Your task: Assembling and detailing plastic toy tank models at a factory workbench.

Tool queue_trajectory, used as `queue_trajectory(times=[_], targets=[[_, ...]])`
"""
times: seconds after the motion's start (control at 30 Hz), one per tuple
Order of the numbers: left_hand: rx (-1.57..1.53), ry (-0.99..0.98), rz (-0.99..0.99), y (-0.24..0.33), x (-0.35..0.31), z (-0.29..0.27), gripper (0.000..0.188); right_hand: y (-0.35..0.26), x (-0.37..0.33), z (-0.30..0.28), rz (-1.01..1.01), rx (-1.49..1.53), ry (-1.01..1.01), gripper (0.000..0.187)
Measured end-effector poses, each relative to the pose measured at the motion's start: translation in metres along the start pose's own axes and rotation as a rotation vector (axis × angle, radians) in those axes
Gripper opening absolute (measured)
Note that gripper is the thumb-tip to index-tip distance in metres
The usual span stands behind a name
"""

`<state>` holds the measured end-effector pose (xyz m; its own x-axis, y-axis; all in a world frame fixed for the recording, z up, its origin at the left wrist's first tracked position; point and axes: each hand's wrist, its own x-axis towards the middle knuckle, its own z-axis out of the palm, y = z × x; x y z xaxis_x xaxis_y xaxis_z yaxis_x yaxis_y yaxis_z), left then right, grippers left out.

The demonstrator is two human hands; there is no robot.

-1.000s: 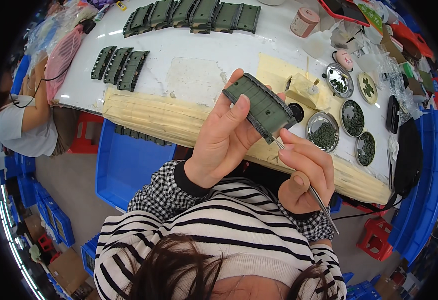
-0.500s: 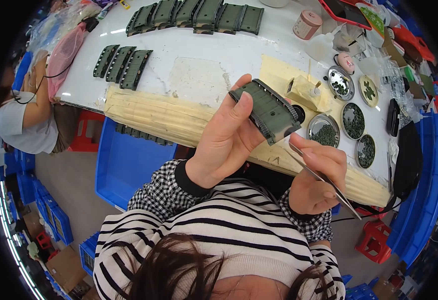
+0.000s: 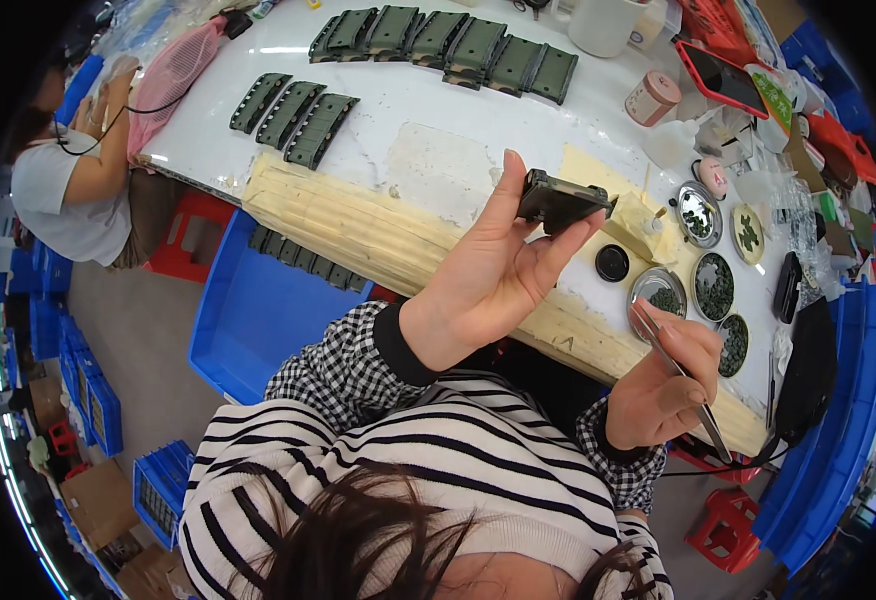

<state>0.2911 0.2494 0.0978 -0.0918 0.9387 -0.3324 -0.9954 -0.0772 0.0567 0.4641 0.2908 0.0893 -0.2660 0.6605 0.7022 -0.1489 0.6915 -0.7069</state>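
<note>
My left hand [image 3: 488, 270] grips a dark green camouflage plastic part [image 3: 562, 203], tilted so that it shows nearly edge-on above the table. The thumb points up beside it and the fingers lie under it. Lower and to the right, my right hand [image 3: 670, 375] is closed around metal tweezers [image 3: 710, 425]. The tweezers' tips are apart from the part, near a round metal dish [image 3: 646, 285] of small dark green pieces. Whether the tips pinch anything is too small to tell. A black round lid [image 3: 613, 263] lies between the two hands.
More dishes of small green pieces [image 3: 713, 285] stand at right, by a yellowish block [image 3: 643, 228]. Finished-looking green parts lie in a far row [image 3: 468, 48] and a shorter left row [image 3: 293, 115]. A blue bin [image 3: 248, 330] sits below the table's padded edge [image 3: 348, 210]. Another person [image 3: 78, 195] sits left.
My left hand has turned the green part from showing its broad face to nearly edge-on. My right hand with the tweezers has drawn away from it. The whole view has shifted.
</note>
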Motion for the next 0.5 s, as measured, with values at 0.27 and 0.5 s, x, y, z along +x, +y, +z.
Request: queue_trajectory(times=[0.27, 0.5], targets=[[-0.056, -0.038, -0.031, 0.001, 0.002, -0.004, 0.056, -0.008, 0.005, -0.005, -0.021, -0.069, -0.031, 0.052], [-0.178, -0.027, -0.059, 0.011, 0.003, -0.014, 0.054, -0.028, 0.001, -0.104, 0.033, -0.105, -0.224, 0.022]])
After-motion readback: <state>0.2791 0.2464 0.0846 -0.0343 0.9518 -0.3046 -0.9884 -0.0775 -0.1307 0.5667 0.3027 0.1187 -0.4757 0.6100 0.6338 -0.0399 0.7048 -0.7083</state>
